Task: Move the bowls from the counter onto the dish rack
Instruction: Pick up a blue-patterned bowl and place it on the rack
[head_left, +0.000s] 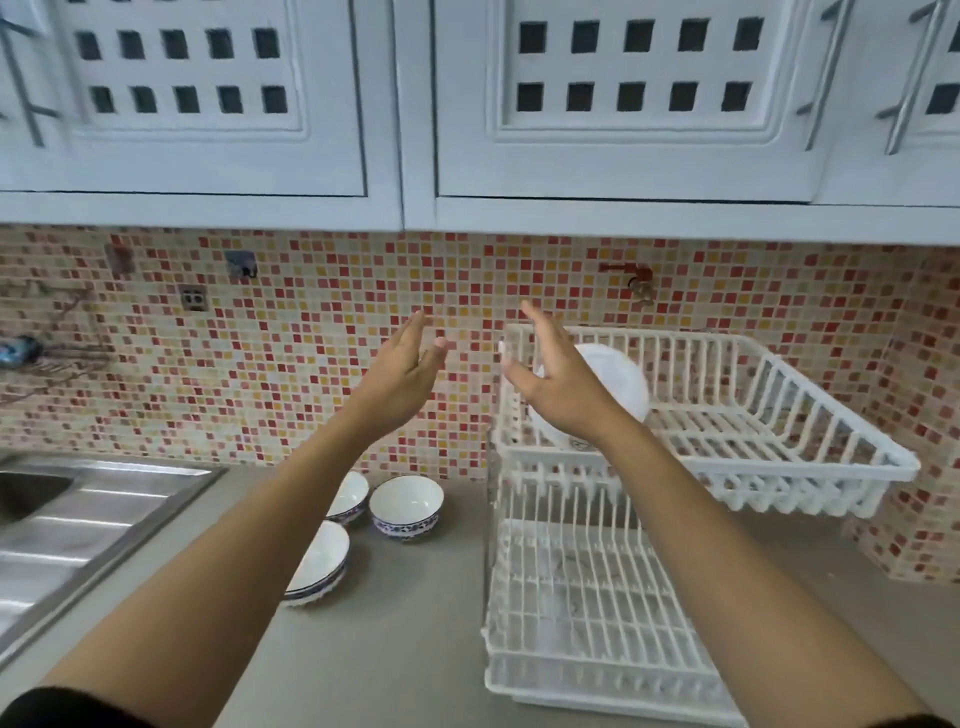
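While both hands, left hand (402, 371) and right hand (558, 384), hover wide-spread and empty, one bowl (618, 382) stands on edge in the dish rack (779, 415) upper tier; three bowls (407, 506) sit mouth-up on the bench (415, 623), left of the rack.

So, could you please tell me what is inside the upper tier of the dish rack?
One white bowl sits tilted at the left end of the upper tier. The right hand covers part of it, and the rest of the tier looks bare.

Head view looks forward and down, close over the counter (415, 649).
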